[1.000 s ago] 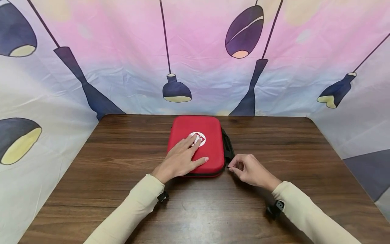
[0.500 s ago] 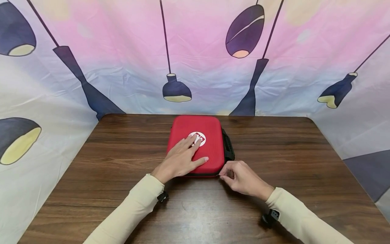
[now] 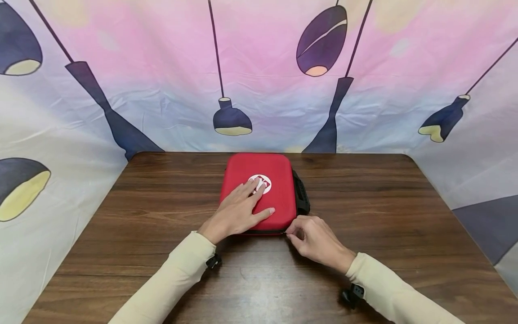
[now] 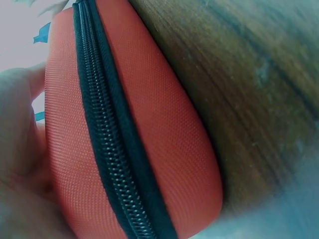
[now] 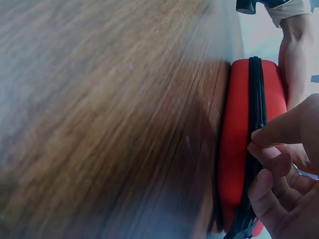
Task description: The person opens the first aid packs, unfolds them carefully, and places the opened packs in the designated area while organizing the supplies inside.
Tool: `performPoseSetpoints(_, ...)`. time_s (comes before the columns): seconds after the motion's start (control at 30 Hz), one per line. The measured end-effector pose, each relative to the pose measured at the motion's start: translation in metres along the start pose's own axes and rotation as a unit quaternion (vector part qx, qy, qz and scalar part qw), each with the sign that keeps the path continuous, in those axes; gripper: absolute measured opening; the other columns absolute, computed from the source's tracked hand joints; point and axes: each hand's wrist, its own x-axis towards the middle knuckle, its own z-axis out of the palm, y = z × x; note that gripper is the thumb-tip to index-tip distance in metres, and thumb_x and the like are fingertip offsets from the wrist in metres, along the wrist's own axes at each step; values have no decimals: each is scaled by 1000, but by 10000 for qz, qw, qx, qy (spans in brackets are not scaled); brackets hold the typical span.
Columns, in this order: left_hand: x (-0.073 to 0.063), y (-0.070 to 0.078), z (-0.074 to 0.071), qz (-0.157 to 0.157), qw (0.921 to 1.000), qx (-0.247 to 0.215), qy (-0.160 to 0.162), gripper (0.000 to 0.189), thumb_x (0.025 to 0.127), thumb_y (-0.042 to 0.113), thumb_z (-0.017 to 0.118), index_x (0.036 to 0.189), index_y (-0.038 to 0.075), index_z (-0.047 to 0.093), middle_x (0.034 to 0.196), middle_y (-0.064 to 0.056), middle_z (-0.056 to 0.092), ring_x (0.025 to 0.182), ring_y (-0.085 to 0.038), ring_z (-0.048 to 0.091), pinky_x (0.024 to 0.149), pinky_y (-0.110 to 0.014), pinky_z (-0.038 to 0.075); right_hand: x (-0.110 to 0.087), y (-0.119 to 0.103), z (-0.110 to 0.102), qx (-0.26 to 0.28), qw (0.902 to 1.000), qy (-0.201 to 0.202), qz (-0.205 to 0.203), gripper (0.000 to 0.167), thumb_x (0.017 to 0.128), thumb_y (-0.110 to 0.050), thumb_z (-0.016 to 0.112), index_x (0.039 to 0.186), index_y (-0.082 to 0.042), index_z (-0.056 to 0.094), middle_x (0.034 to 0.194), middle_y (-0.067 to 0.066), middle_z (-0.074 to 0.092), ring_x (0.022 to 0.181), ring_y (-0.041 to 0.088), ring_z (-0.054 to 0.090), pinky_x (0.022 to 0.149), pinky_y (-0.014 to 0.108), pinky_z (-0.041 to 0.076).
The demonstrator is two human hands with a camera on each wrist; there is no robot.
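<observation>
A red zippered hard case (image 3: 279,180) with a round white emblem lies flat near the table's far edge. My left hand (image 3: 236,211) rests on its lid, fingers spread and fairly straight. At the near right corner, the thumb and forefinger of my right hand (image 3: 317,240) pinch the small zipper pull, which is mostly hidden by the fingertips. The black zipper (image 4: 107,129) runs along the case's side, and its teeth look joined in the left wrist view. In the right wrist view, bent fingers (image 5: 274,132) meet at the zipper band.
A black carry handle (image 3: 301,193) sticks out from the case's right side. Brown wood-grain table (image 3: 384,193) surrounds the case. Behind it hangs a cloth backdrop (image 3: 267,90) printed with lamps.
My right hand has moved from beside the handle, round the near right corner and a little left along the front edge. The left hand stays on the lid.
</observation>
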Motion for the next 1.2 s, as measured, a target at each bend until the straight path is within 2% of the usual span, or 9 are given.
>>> performPoseSetpoints(0.23,-3,0,-1,57,10000,35,-12,80,100,62,45,161,12,27,168,-11,17,155,-27,11,126,-44,11,0,4,-5,-182,9998,101,-12,13,80,-1,79,81,-13,74,81,-9,69,65,-1,59,56,18,49)
performPoseSetpoints(0.57,-11,-2,-5,-31,9998,144,95,80,99,61,48,160,12,32,166,-14,23,152,-33,21,124,-49,18,2,17,-16,-191,9989,274,330,14,79,1,78,80,-12,72,76,-8,66,60,-2,54,52,19,46)
performPoseSetpoints(0.7,-14,-3,-5,-77,9996,177,204,78,99,60,50,159,12,35,162,-16,29,149,-35,26,124,-48,19,6,26,-21,-209,9979,375,481,13,79,1,78,81,-11,73,77,-7,67,59,-2,54,51,20,46)
performPoseSetpoints(0.87,-17,-4,-5,-106,9993,165,327,81,99,59,51,157,5,36,159,-16,34,148,-35,29,123,-46,21,13,36,-27,-249,9962,462,690,11,81,1,76,82,-10,75,76,-5,69,57,0,55,50,22,46)
performPoseSetpoints(0.97,-18,-4,-4,-76,9989,188,428,81,99,58,52,155,0,38,156,-17,36,146,-35,32,122,-46,24,18,42,-29,-307,9951,488,800,10,81,0,75,83,-9,75,74,-4,69,57,2,56,49,23,46)
performPoseSetpoints(1.2,-19,-7,-2,72,9962,336,799,73,99,53,55,150,0,47,149,-19,42,139,-35,38,118,-46,32,32,54,-30,-490,9923,578,983,8,83,-1,73,83,-8,75,74,-2,68,59,6,58,52,28,48)
